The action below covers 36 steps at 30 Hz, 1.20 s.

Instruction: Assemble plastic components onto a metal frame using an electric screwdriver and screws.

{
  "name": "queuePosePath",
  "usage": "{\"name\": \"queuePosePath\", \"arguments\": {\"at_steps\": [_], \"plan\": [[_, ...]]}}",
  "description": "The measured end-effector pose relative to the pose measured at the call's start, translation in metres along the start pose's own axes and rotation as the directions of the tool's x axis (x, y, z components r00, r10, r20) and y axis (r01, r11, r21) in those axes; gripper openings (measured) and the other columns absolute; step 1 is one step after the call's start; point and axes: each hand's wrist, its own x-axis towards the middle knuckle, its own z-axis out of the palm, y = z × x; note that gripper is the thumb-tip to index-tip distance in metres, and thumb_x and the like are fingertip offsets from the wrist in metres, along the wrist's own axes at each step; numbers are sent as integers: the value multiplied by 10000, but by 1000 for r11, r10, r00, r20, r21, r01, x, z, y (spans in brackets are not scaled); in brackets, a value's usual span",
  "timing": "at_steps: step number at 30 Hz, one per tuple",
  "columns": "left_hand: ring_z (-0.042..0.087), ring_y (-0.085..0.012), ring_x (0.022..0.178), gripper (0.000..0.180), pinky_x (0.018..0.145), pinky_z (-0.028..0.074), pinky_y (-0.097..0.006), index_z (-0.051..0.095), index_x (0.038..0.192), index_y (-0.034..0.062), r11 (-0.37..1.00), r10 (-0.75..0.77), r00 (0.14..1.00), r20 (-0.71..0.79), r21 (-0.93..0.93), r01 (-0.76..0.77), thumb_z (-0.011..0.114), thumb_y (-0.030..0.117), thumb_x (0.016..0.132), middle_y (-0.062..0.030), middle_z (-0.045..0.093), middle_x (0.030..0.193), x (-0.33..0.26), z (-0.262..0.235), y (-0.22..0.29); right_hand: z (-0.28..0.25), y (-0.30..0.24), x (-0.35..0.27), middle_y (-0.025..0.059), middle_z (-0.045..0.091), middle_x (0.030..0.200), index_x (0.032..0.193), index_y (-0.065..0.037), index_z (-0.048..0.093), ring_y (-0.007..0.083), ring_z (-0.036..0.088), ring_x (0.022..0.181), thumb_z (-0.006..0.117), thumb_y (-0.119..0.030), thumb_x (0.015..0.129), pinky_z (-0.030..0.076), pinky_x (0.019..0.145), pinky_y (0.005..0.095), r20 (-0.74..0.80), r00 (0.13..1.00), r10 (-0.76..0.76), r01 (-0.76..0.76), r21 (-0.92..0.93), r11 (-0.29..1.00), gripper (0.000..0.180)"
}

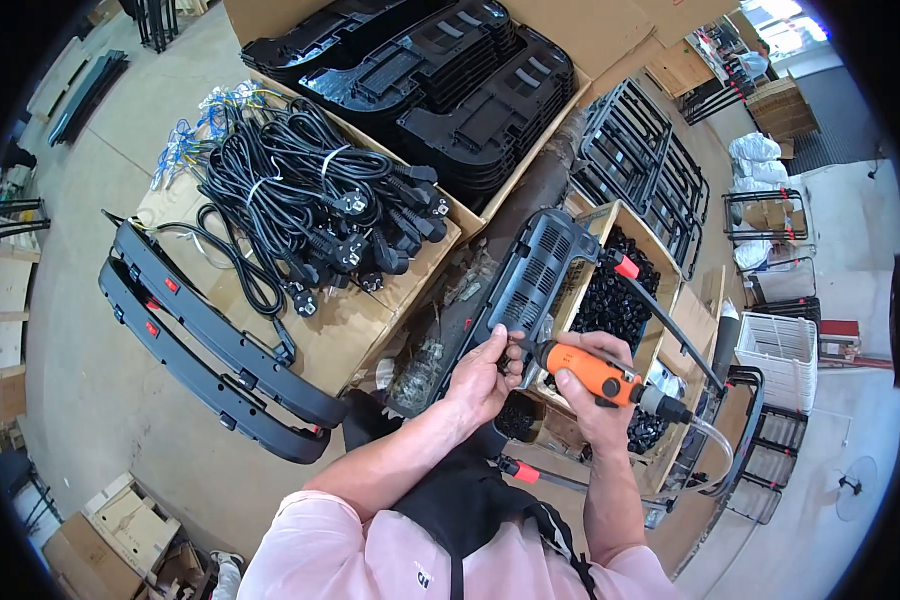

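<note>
A top-centre carton (580, 40) holds black panels (460, 130), a right-of-centre bin (651, 243) black parts (610, 290). Floor (60, 300) spans the left. Right hand (602, 410) grips orange tool (592, 372); left hand (482, 380) pinches near its tip.

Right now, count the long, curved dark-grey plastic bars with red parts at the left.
2. The inner bar is nearer the brown cardboard under the coiled black cables; the outer bar curves alongside, farther left. Others may be hidden.

Head-worn wide fisheye view, from above, facing down, close range
</note>
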Motion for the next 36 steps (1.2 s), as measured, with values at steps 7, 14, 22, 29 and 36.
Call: {"name": "queuePosePath", "arguments": {"at_steps": [7, 14, 22, 29, 36], "plan": [[584, -112, 730, 349, 632, 488, -263, 633, 1167, 57, 990, 117, 993, -9, 78, -116, 473, 366, 1138, 7, 600, 874, 20, -21, -18, 19, 14, 44, 181, 682, 1286, 1310, -12, 538, 243, 642, 1227, 767, -14, 891, 506, 1084, 401, 2, 1000, 18, -17, -55, 998, 477], [568, -88, 658, 351, 587, 477, -257, 640, 1129, 60, 985, 139, 989, -41, 114, -133, 460, 361, 1144, 10, 608, 839, 19, -18, -23, 27, 21, 59, 171, 687, 1285, 1311, -14, 545, 221, 652, 1202, 780, -21, 888, 525, 1058, 379, 33, 999, 43, -41, -73, 996, 484], [560, -86, 669, 343, 581, 452, -251, 636, 1116, 61, 972, 174, 985, -10, 161, -170, 470, 360, 1141, 11, 603, 832, 18, -19, -27, 33, 24, 66, 164, 692, 1265, 1312, -19, 551, 219, 661, 1178, 792, -71, 891, 530, 1041, 365, 70, 995, 66, -54, -161, 986, 489], [549, -88, 672, 356, 581, 441, -254, 662, 1117, 47, 964, 173, 985, 3, 206, -170, 478, 350, 1140, 9, 604, 833, 20, -22, -28, 36, 18, 70, 159, 696, 1252, 1311, -19, 564, 219, 671, 1159, 789, -87, 891, 535, 1031, 362, 105, 991, 81, -58, -207, 977, 481], [524, -84, 660, 348, 575, 424, -254, 682, 1115, 44, 965, 180, 983, 24, 191, -181, 500, 340, 1135, 18, 595, 821, 21, -24, -31, 35, 15, 72, 174, 694, 1288, 1315, -18, 550, 227, 666, 1173, 777, -70, 891, 525, 1046, 378, 186, 977, 103, -45, -292, 955, 484]]}}
